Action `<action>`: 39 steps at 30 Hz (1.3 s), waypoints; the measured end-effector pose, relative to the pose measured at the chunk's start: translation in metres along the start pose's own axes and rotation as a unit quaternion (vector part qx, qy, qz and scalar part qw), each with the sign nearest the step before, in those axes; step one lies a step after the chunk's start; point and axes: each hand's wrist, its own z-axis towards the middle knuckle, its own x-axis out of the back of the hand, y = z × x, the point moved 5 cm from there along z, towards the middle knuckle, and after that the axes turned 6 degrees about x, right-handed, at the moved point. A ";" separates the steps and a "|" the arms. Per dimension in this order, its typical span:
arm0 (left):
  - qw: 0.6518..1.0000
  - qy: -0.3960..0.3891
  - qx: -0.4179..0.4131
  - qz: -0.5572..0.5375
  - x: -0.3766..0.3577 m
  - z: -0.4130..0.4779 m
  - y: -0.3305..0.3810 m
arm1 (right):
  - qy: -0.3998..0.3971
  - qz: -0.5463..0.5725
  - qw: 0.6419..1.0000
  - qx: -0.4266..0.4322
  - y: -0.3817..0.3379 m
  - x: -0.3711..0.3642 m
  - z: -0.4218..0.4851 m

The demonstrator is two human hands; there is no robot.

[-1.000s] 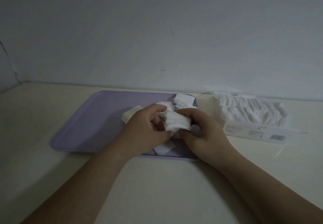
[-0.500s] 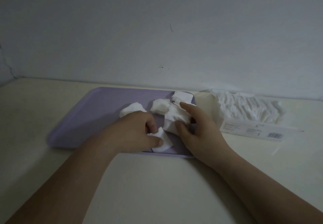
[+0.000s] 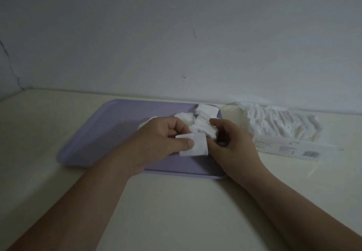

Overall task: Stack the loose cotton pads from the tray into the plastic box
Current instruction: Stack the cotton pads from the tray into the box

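A lilac tray (image 3: 109,133) lies on the cream table, with loose white cotton pads (image 3: 205,113) piled at its right end. My left hand (image 3: 162,139) pinches a square cotton pad (image 3: 197,146) between thumb and fingers over the tray. My right hand (image 3: 233,143) curls round a small stack of pads (image 3: 203,129) just beside it. The clear plastic box (image 3: 288,146) lies to the right of the tray, with rows of white pads (image 3: 280,123) in it.
A grey wall (image 3: 176,35) rises right behind the tray and box. The box's labelled clear side (image 3: 309,153) faces me. Bare cream tabletop (image 3: 176,201) stretches in front of the tray and to its left.
My left hand has lifted the single pad off the tray's front and brought it up beside the stack in my right hand.
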 end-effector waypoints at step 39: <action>0.993 0.067 -0.054 0.083 0.005 0.006 -0.005 | -0.080 -0.007 0.994 0.068 -0.001 -0.012 -0.003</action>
